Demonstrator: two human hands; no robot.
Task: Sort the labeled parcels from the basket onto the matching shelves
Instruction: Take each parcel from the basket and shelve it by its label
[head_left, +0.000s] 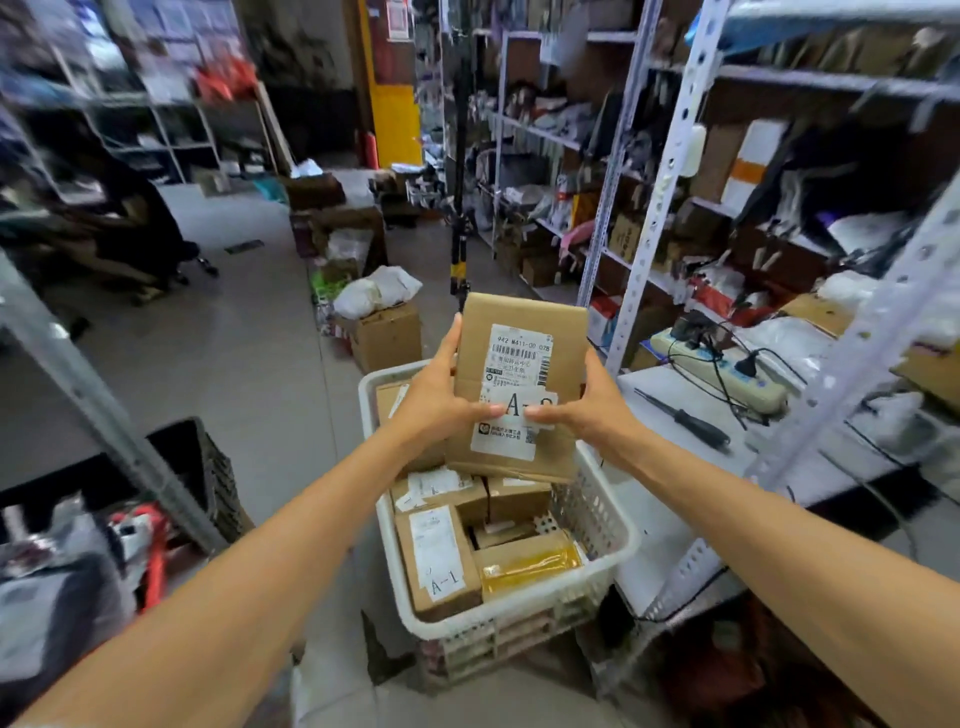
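L hand (441, 400) and R hand (587, 410) are both gripping one cardboard parcel (519, 353), holding it upright over the white basket (615, 525). L thumb is pressing on the front label. R thumb is partly covering the handwritten mark: "A-" legible, 2nd char. cannot tell. Basket is holding more parcels, incl. an A-1 box (436, 564) lying beside a yellow-taped pkg (530, 564). Metal shelving (670, 171) is standing to the right, w/ a power strip (727, 371) lying near it.
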